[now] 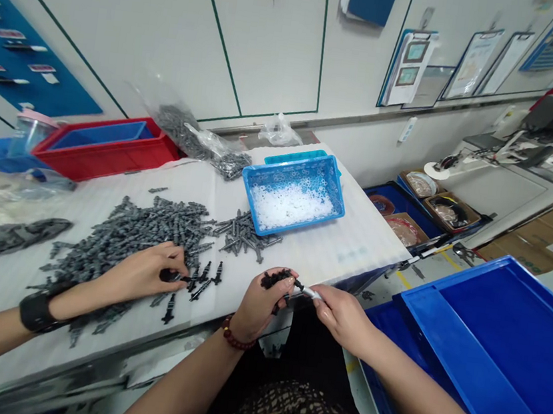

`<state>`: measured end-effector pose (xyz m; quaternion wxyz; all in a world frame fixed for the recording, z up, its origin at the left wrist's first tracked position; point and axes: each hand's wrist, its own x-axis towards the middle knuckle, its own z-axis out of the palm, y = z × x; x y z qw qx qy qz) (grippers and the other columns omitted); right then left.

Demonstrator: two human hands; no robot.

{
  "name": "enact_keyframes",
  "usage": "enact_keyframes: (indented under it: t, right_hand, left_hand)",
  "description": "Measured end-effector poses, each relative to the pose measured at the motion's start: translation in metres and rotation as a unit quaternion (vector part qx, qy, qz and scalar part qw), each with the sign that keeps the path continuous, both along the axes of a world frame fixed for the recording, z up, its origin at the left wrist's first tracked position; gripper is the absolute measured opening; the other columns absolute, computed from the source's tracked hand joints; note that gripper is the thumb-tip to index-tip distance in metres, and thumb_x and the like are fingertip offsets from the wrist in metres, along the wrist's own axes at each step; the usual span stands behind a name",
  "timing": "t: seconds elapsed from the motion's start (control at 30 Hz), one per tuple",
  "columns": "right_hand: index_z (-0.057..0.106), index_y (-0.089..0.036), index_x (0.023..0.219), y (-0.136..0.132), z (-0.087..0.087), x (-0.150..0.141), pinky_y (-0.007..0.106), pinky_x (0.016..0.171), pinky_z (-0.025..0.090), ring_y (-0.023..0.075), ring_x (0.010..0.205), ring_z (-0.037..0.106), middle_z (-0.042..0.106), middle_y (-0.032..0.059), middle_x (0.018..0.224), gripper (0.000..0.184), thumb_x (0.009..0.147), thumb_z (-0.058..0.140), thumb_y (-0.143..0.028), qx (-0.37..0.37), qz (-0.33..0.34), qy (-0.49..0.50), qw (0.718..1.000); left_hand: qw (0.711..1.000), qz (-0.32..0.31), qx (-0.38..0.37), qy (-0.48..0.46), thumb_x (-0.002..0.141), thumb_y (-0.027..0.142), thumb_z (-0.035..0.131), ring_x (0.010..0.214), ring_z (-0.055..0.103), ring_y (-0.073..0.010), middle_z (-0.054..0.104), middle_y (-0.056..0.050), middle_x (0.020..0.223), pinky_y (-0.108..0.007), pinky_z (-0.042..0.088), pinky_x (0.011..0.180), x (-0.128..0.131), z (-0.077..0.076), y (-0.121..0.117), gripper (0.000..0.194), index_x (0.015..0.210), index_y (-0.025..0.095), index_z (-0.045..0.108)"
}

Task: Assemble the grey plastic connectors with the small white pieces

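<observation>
Several small black plastic parts (275, 278) are bunched in my left hand (257, 305), its fingers wrapped round them. In my right hand (341, 314) is a white stick-like piece (310, 293), pinched between thumb and fingers. Its far end meets a black part at my left fingertips; whether the two are joined I cannot tell. Both hands are just off the table's front edge. Beyond them a blue bin (300, 220) holds many small white rings (289, 205). Grey plastic fittings (243, 233) lie beside that bin.
Another person's hand (160, 270) reaches in from the left, by black fittings (203, 285) and a large grey pile (147, 228). Bags of grey parts (227, 157) and a red bin (112, 150) stand at the back. Blue trays (490, 354) are at my right.
</observation>
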<state>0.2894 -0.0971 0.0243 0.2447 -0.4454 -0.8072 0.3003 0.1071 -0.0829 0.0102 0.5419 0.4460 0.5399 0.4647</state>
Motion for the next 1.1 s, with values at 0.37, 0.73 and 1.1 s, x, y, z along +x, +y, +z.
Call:
enact_keyframes:
  t: [0.37, 0.73, 1.1]
  right_hand:
    - [0.057, -0.02, 0.093, -0.002, 0.001, -0.004, 0.022, 0.062, 0.037, 0.0148, 0.069, 0.055, 0.061, 0.0028, 0.079, 0.022, 0.089, 0.035, -0.019, -0.008, 0.012, 0.03, 0.999]
    - [0.058, -0.019, 0.091, -0.003, 0.006, -0.001, 0.023, 0.061, 0.034, 0.0149, 0.068, 0.054, 0.061, 0.0024, 0.076, 0.022, 0.088, 0.036, -0.018, 0.001, -0.008, -0.018, 1.0]
    - [0.06, -0.019, 0.089, -0.002, 0.002, 0.0, 0.023, 0.06, 0.031, 0.0148, 0.067, 0.054, 0.061, 0.002, 0.075, 0.023, 0.087, 0.037, -0.019, 0.002, -0.004, -0.041, 0.999]
  left_hand:
    - [0.995, -0.073, -0.017, -0.066, 0.07, 0.039, 0.063, 0.044, 0.041, -0.0062, 0.052, 0.003, 0.054, -0.019, 0.031, 0.042, 0.01, -0.004, -0.01, 0.03, 0.084, 0.013, 0.065]
    - [0.998, -0.055, -0.013, -0.026, 0.069, 0.034, 0.064, 0.044, 0.042, -0.0069, 0.054, 0.003, 0.054, -0.018, 0.032, 0.04, 0.003, 0.001, -0.005, 0.024, 0.083, 0.014, 0.067]
    - [0.992, -0.122, 0.003, 0.035, 0.075, 0.039, 0.056, 0.047, 0.044, -0.0084, 0.054, 0.001, 0.056, -0.017, 0.033, 0.039, -0.001, 0.002, -0.007, 0.031, 0.086, 0.012, 0.068]
